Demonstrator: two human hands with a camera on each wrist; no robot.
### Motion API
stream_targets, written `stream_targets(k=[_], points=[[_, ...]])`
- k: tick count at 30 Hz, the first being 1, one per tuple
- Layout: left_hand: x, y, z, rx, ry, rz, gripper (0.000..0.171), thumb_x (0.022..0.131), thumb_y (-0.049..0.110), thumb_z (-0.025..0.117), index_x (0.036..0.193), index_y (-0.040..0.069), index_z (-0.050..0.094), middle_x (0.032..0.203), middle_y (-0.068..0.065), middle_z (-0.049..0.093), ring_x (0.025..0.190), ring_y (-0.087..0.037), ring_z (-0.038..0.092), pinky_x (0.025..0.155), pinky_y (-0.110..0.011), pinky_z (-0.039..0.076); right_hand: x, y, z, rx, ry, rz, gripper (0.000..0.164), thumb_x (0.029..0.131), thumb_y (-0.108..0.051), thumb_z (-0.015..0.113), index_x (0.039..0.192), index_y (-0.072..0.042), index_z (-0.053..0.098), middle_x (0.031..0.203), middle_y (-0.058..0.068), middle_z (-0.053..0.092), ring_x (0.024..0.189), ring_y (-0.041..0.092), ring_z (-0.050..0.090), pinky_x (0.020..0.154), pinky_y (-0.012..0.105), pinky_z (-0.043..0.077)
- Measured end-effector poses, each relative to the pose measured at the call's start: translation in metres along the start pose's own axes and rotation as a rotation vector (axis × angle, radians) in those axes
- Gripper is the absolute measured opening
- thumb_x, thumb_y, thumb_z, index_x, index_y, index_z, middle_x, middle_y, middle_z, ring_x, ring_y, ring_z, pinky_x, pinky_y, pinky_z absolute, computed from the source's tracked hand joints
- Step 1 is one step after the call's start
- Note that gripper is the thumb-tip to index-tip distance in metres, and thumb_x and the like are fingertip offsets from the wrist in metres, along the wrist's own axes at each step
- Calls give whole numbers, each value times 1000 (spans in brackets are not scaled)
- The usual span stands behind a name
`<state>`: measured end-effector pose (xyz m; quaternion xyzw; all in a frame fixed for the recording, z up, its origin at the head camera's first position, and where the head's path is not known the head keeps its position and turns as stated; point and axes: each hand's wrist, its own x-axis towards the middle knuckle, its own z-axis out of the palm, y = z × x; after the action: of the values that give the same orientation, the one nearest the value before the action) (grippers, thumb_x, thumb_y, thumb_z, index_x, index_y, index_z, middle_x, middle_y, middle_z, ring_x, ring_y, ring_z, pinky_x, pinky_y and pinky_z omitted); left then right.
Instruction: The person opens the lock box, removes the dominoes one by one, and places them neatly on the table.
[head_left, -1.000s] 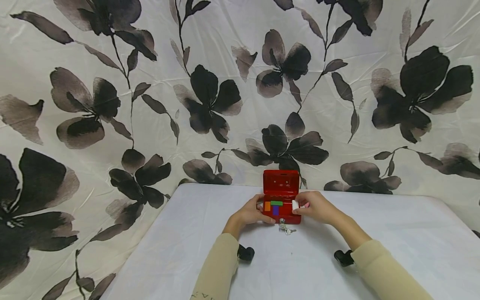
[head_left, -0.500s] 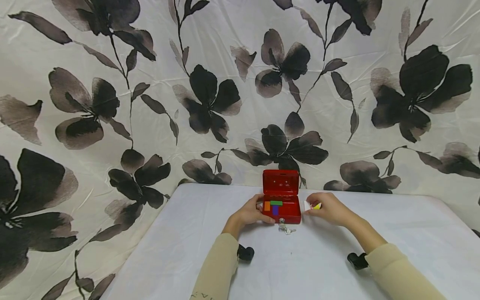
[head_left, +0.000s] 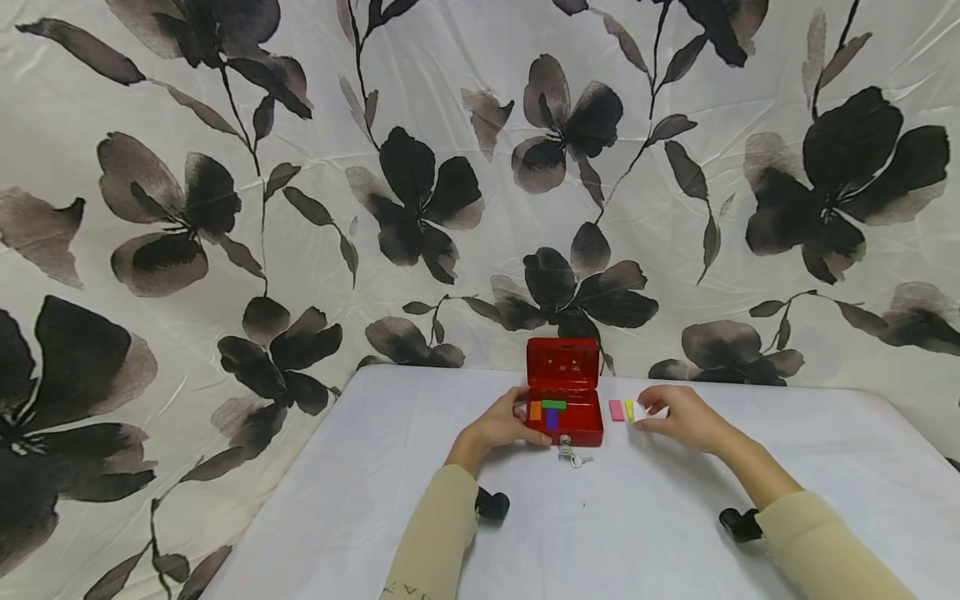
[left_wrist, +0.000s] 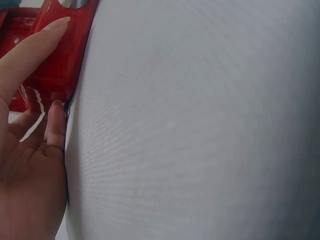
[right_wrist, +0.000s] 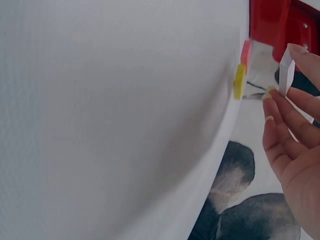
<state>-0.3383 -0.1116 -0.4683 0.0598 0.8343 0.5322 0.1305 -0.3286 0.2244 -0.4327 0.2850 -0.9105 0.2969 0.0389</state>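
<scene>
Your left hand (head_left: pixel 501 419) is gripping the red box (head_left: pixel 587 437) by its left side, just below centre of the head view, lid standing raised. Orange (head_left: pixel 536 411), purple (head_left: pixel 552 419) and green blocks (head_left: pixel 555 404) are lying inside; keys (head_left: pixel 577 460) are sitting at its front. Pink (head_left: pixel 617 410) and yellow blocks (head_left: pixel 629 408) are resting on the table (head_left: pixel 622 517), right of it. Farther right, your right hand (head_left: pixel 681 418) is pinching a white block (right_wrist: pixel 286 74) between thumb and fingers.

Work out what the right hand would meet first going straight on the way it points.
Probably the yellow block, just beyond the white block the right hand pinches, though depth is hard to judge.
</scene>
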Motion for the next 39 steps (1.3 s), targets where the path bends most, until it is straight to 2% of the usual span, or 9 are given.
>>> stream_targets(k=[6, 12, 17, 25, 39], points=[[0, 0, 0, -3, -3, 6, 93, 76, 19, 92, 153, 13, 39, 114, -8, 53, 114, -25, 48, 108, -50, 46, -4, 13, -4, 4, -17, 4, 34, 84, -16, 84, 106, 4, 69, 100, 11, 70, 90, 27, 67, 84, 53, 55], [1, -2, 0, -7, -6, 13, 93, 76, 20, 92, 153, 13, 39, 116, -8, 54, 115, -25, 49, 108, -50, 46, -4, 24, -7, 9, -17, -1, 33, 83, -14, 84, 105, 6, 68, 99, 12, 70, 88, 27, 67, 83, 53, 55], [-1, 0, -1, -14, -4, 7, 93, 76, 19, 92, 153, 13, 39, 115, -8, 54, 115, -26, 49, 107, -49, 47, -1, 30, -7, -3, -37, 38, 34, 84, -15, 83, 107, 6, 68, 98, 10, 69, 88, 27, 66, 82, 49, 55], [-3, 3, 0, 6, 3, -10, 95, 77, 20, 92, 154, 14, 38, 119, -7, 55, 118, -26, 49, 108, -52, 46, 2, 36, -6, 3, -42, 83, 34, 82, -13, 84, 106, 5, 67, 85, 2, 61, 83, 21, 60, 76, 40, 53], [-2, 2, 0, -4, 1, -12, 94, 77, 20, 92, 154, 13, 38, 117, -8, 55, 117, -26, 48, 108, -50, 47, 9, 38, -4, -4, -68, 130, 34, 83, -13, 84, 105, 5, 67, 85, 6, 60, 80, 20, 56, 74, 37, 51]])
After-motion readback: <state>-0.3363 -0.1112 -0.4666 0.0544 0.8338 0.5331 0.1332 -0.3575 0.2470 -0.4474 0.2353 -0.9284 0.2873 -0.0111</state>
